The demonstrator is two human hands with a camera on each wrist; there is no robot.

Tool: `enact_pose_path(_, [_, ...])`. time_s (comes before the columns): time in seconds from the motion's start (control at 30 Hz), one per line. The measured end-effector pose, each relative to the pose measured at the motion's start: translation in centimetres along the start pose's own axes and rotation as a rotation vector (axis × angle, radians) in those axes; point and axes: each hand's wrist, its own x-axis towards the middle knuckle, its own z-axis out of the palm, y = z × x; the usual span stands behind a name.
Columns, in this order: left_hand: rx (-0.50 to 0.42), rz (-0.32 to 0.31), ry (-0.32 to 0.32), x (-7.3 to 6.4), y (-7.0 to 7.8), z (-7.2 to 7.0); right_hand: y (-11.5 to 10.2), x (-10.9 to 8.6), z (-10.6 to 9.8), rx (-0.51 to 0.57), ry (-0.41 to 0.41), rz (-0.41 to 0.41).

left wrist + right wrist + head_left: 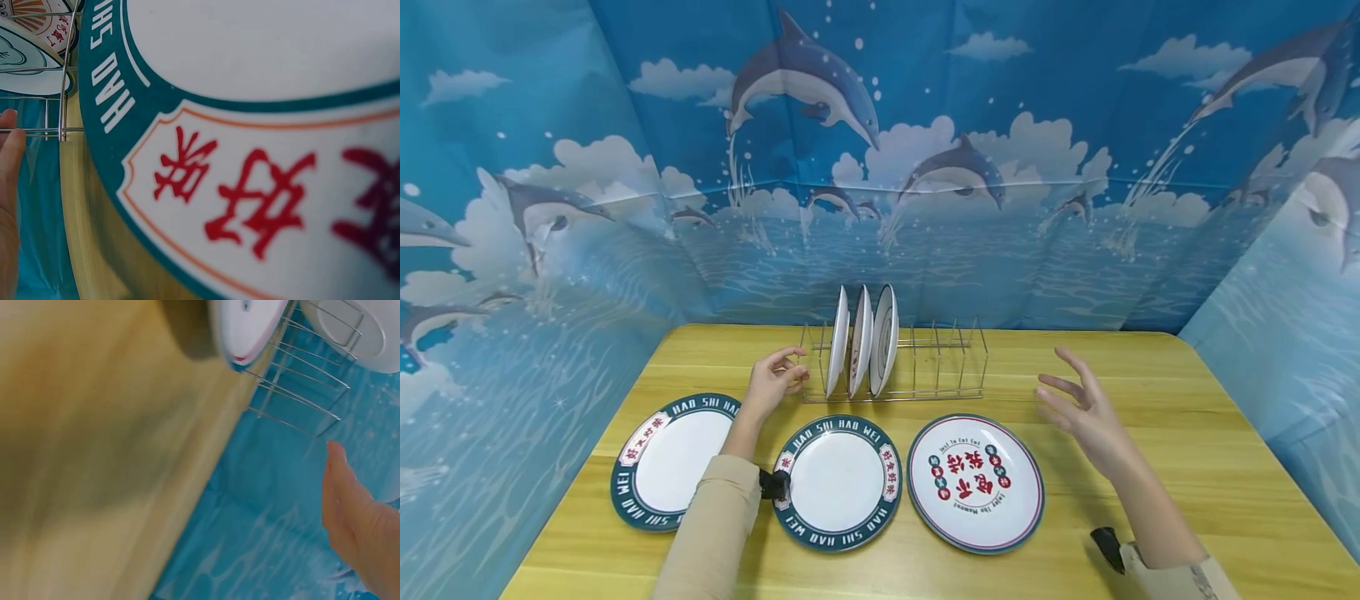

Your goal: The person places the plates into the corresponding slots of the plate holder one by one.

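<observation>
A wire dish rack (936,393) stands at the back of the table, with three plates (886,342) upright in its left part. My left hand (772,382) is at the rack's left end, fingers loosely bent and fingertips right at the end wires. In the left wrist view, part of that hand (9,187) shows beside the rack wires. My right hand (1086,412) hovers right of the rack, its fingers spread and holding nothing. Flat on the table lie a green-rimmed plate (673,467) partly behind my left arm, a second green-rimmed plate (837,483), and a white plate (977,492) with red characters.
The wooden table (1195,467) runs back to a blue dolphin-print cloth (1037,250), which also hangs at both sides. To the right of the upright plates, the rack's wire dividers (962,358) stand without plates. Dark straps are at both wrists.
</observation>
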Motion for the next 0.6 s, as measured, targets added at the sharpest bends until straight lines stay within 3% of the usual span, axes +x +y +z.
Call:
enact_pose_path(0.23, [-0.051,0.107,-0.020,-0.3,-0.3,-0.1,2.0,-1.1,-0.5,0.001,-0.040,0.120])
enact_pose_path(0.47, [-0.001,0.009,-0.007,-0.2,0.4,0.1,3.3,-1.9,-0.5,-0.034,-0.064,0.199])
enact_pose_path(0.6, [-0.011,-0.013,-0.012,-0.5,1.3,0.1,3.8,-2.1,-0.5,-0.043,-0.093,0.251])
